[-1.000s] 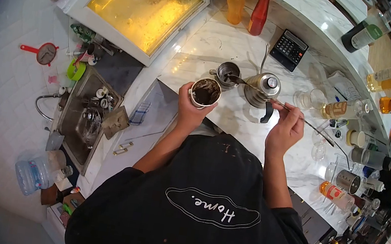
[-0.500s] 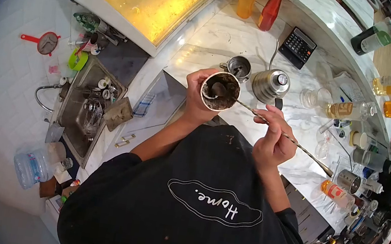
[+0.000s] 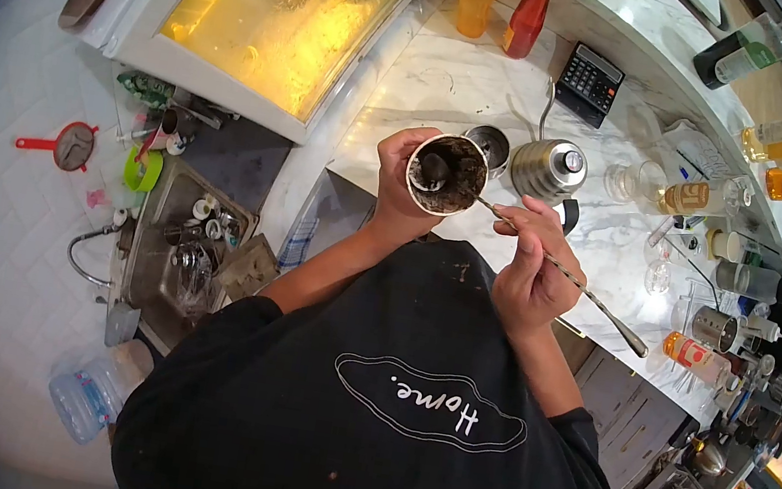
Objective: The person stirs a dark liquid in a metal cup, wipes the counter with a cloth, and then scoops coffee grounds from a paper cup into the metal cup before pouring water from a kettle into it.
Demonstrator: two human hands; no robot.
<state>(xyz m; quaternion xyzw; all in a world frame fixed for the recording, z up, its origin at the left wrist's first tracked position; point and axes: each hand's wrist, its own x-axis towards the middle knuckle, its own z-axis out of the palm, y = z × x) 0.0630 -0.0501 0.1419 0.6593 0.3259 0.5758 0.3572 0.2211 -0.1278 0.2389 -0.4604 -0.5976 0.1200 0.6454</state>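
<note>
My left hand (image 3: pixel 398 185) is wrapped round a pale cup (image 3: pixel 470 170) held up over the counter's near edge. Dark brown residue coats the inside of the cup. The cup's mouth tilts toward me. In my right hand (image 3: pixel 541 272) is a long twisted bar spoon (image 3: pixel 608 317), pinched along its shaft. Its working end reaches into the cup; a dark rounded shape shows inside. Just behind the cup stands a small metal cup (image 3: pixel 491 146), partly covered by it. A steel gooseneck kettle (image 3: pixel 548 170) sits to the right of that.
A calculator (image 3: pixel 589 84), a red sauce bottle (image 3: pixel 530 14) and an orange bottle (image 3: pixel 474 2) stand at the back. Glasses and bottles (image 3: pixel 711 198) line the right side. At left are a lit display case (image 3: pixel 144 36) and a sink (image 3: pixel 142 283) holding dishes.
The cup has tilted a little and now overlaps the small metal cup more. The bar spoon's outer end has swung slightly left. My view has shifted a little.
</note>
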